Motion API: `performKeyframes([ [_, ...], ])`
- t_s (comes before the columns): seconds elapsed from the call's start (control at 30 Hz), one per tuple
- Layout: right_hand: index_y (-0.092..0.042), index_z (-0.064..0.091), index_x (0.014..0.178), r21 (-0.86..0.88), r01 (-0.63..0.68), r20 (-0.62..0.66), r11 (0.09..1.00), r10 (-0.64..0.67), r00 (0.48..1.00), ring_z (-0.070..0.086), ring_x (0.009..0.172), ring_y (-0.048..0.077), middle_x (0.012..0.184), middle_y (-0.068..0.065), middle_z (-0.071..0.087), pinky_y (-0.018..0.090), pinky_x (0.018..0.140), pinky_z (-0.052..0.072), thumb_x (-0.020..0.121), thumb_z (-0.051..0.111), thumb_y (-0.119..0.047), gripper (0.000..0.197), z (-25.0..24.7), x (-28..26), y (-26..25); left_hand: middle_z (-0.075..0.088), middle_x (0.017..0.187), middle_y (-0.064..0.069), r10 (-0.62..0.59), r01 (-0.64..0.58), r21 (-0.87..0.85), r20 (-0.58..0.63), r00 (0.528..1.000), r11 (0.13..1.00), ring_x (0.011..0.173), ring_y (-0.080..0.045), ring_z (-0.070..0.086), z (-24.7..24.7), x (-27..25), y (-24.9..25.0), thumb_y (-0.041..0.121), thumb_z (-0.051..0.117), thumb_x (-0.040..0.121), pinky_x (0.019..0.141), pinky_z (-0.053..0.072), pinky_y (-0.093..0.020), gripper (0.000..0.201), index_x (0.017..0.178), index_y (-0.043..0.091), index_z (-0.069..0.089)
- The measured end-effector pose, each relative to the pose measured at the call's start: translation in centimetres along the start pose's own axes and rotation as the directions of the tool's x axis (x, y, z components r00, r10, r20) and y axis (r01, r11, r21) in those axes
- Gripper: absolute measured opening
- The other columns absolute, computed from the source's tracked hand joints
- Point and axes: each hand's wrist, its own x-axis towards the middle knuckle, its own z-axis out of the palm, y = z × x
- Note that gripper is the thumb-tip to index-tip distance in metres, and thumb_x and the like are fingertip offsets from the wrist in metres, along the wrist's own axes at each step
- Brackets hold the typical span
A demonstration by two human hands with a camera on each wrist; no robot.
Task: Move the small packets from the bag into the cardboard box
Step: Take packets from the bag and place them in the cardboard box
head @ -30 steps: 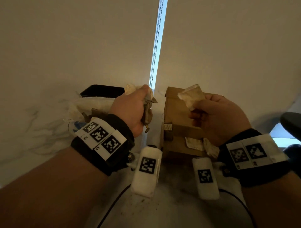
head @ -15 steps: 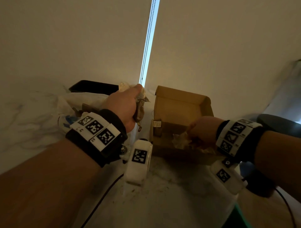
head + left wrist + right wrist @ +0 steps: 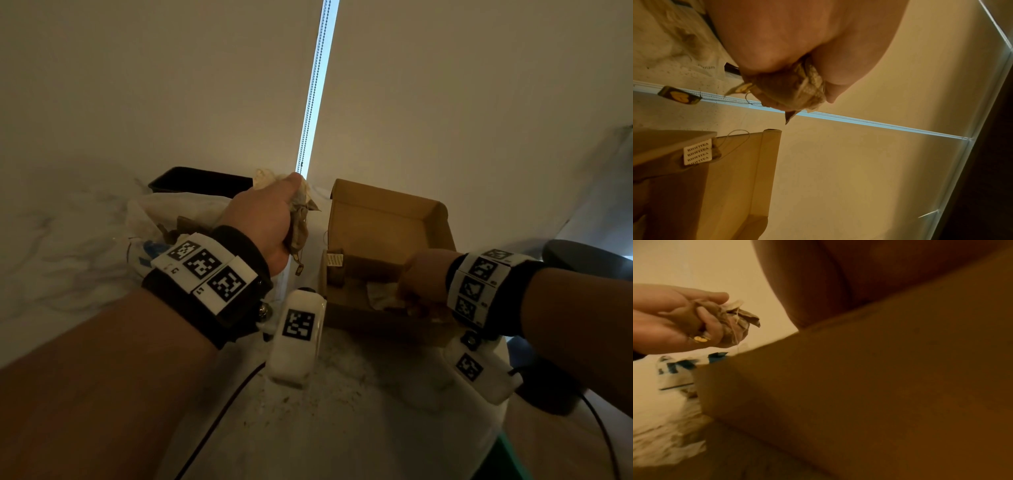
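My left hand (image 3: pixel 270 222) hovers left of the open cardboard box (image 3: pixel 383 222) and grips a crumpled bunch of brown and pale packets (image 3: pixel 298 219). A small dark tag (image 3: pixel 298 270) dangles on a string below it. The wrist views show the same bunch (image 3: pixel 803 86) (image 3: pixel 731 321) squeezed in the curled fingers. My right hand (image 3: pixel 423 281) is down inside the box at its near side, knuckles up, fingers curled on a pale packet (image 3: pixel 380 294). A white label (image 3: pixel 335 262) hangs at the box's left wall. The white plastic bag (image 3: pixel 164 219) lies behind my left wrist.
A black tray (image 3: pixel 198 180) sits behind the bag against the blinds. A bead chain (image 3: pixel 318 102) hangs in the bright gap between two blinds. A dark round object (image 3: pixel 582 260) stands at the right edge. Cables (image 3: pixel 222 411) run over the crumb-speckled marble counter.
My right hand has dropped from in front of the box, with a pale packet, down into the box. My left hand has kept its grip and place.
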Motion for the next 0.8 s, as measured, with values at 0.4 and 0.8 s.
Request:
performKeyframes([
  [0.4, -0.017, 0.072, 0.103, -0.237, 0.309, 0.029, 0.921, -0.311, 0.950, 0.062, 0.079, 0.011, 0.092, -0.001, 0.070, 0.024, 0.071, 0.052, 0.095, 0.054, -0.030, 0.024, 0.4, -0.9, -1.0, 0.050, 0.067, -0.005, -0.101, 0.111, -0.072, 0.128, 0.987, 0.991, 0.052, -0.011, 0.047, 0.3, -1.1, 0.4, 0.045, 0.052, 0.100, 0.043, 0.041, -0.016, 0.042, 0.085, 0.007, 0.059],
  [0.8, -0.009, 0.071, 0.090, 0.510, 0.676, -0.275, 0.533, -0.643, 0.714, 0.061, 0.060, 0.015, 0.077, 0.005, 0.070, 0.028, 0.056, 0.051, 0.075, 0.073, -0.046, 0.040, -2.4, -4.4, -6.9, 0.063, 0.105, -0.015, -0.040, 0.073, -0.222, 0.148, 0.988, 0.972, 0.085, -0.023, 0.062, 0.5, -2.0, 1.8, 0.026, 0.046, 0.100, 0.070, 0.053, -0.032, 0.036, 0.122, 0.001, 0.060],
])
